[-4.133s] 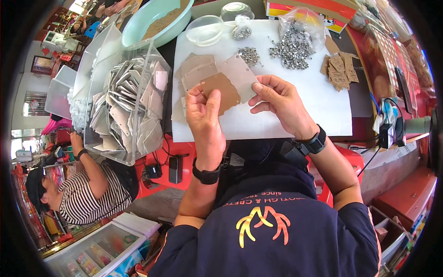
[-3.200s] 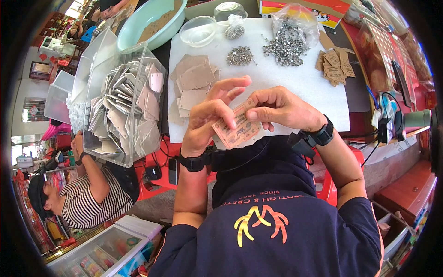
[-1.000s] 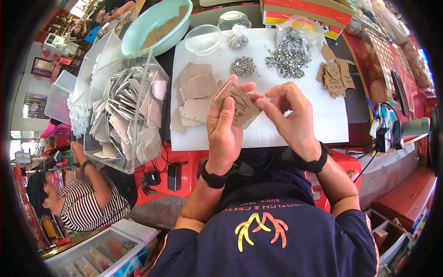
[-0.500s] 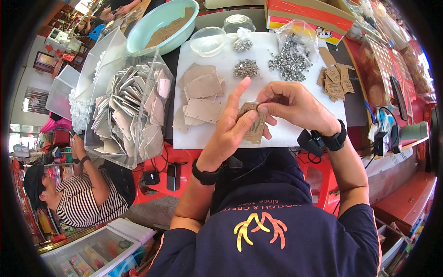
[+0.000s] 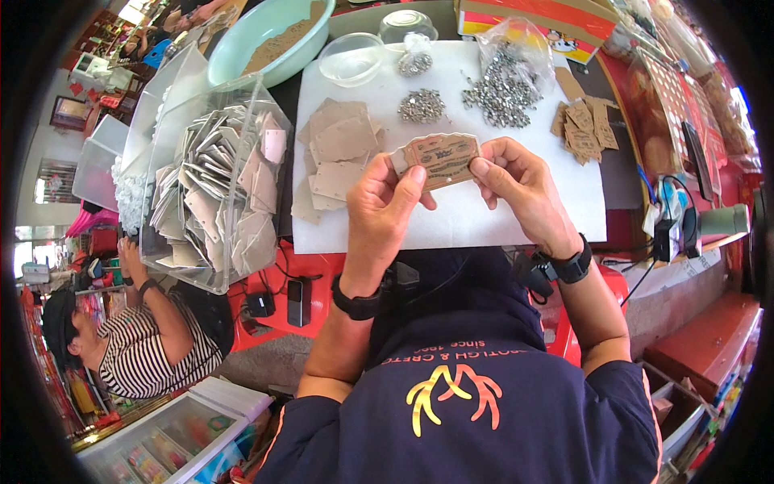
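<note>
Gripping a brown card [image 5: 446,160] by opposite edges, both hands [image 5: 379,203] over open white sheet [image 5: 476,219]

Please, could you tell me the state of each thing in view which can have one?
Printed card, held at both ends
Left grip, closed on its left end
Right grip, closed on its right end
Clear bin, open-topped, packed with grey cards
Teal basin, open, brown pieces inside
Large plastic bag, open, metal bits spread from it
Small bag, seems gathered shut
Card pile, loosely overlapping, lying flat
Brown tags, heaped loosely
</note>
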Demonstrator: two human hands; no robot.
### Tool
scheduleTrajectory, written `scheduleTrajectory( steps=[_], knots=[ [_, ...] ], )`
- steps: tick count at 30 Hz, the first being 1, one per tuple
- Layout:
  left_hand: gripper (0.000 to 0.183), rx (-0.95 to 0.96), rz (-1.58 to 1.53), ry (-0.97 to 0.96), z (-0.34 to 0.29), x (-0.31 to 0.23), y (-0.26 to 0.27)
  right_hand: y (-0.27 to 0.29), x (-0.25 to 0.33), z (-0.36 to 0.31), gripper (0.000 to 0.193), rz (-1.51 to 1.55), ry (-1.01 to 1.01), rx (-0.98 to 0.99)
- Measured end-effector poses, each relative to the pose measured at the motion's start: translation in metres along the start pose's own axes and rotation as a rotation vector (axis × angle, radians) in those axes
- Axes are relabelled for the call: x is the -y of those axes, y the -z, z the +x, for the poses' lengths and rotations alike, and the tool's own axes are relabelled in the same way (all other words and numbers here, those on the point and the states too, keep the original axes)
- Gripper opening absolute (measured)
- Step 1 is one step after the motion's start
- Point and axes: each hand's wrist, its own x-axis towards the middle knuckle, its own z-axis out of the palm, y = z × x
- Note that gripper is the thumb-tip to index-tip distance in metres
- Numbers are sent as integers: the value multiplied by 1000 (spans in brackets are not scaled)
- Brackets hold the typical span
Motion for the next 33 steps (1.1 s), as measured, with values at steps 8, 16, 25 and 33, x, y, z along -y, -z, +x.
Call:
scheduleTrajectory(
  steps=[8, 16, 25, 33],
  knots=[
    [17, 121, 94, 39, 0, -10, -2, 10, 2, -2, 28, -192, -8, 176],
    [28, 98, -36, -46, -5, -11, -13, 3, -3, -9, 29, 61, -12, 117],
    [30, 46, -29, -65, -5, -18, -21, 1, -2, -12, 29, 131, -24, 128],
    [25, -5, 6, -127, -9, -16, -17, -7, -8, -12, 28, 290, -57, 142]
  ],
)
